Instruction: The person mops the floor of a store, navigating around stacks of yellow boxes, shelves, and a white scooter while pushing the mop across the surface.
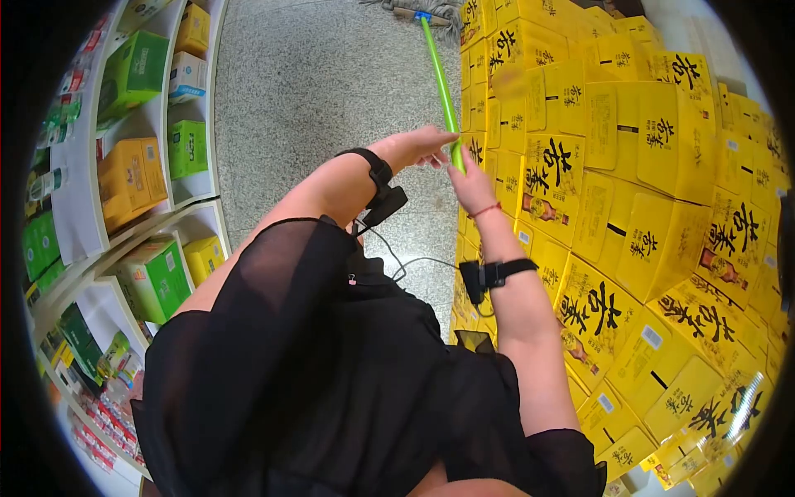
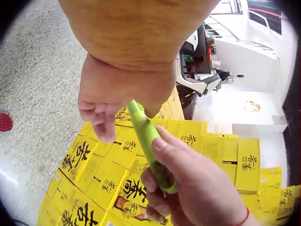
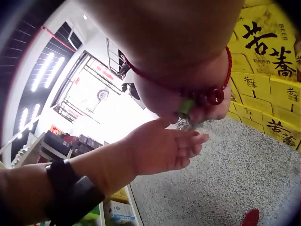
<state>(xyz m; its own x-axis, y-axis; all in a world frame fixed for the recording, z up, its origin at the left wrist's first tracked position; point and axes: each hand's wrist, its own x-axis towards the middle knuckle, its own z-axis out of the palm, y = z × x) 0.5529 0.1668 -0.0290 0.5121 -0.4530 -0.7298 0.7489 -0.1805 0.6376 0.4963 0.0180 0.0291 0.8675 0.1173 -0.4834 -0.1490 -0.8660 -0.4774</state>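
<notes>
A mop with a bright green handle [image 1: 441, 79] slants away over the floor to its grey string head [image 1: 447, 18] at the top of the head view. Near the handle's end, my right hand [image 1: 475, 186] grips it, thumb along the pole in the left wrist view and fingers curled round it. Just ahead, my left hand [image 1: 418, 147] lies against the pole by its thumb side. Its fingers [image 3: 188, 146] extend loosely beside the pole in the right wrist view, not wrapped round it. A red bracelet [image 3: 225, 70] circles the right wrist.
Stacked yellow cartons [image 1: 629, 132] form a wall close along the right. White shelves [image 1: 186, 124] with boxed goods line the left. Speckled floor [image 1: 315, 74] runs between them. A scooter [image 2: 202, 77] stands beyond the cartons in the left wrist view.
</notes>
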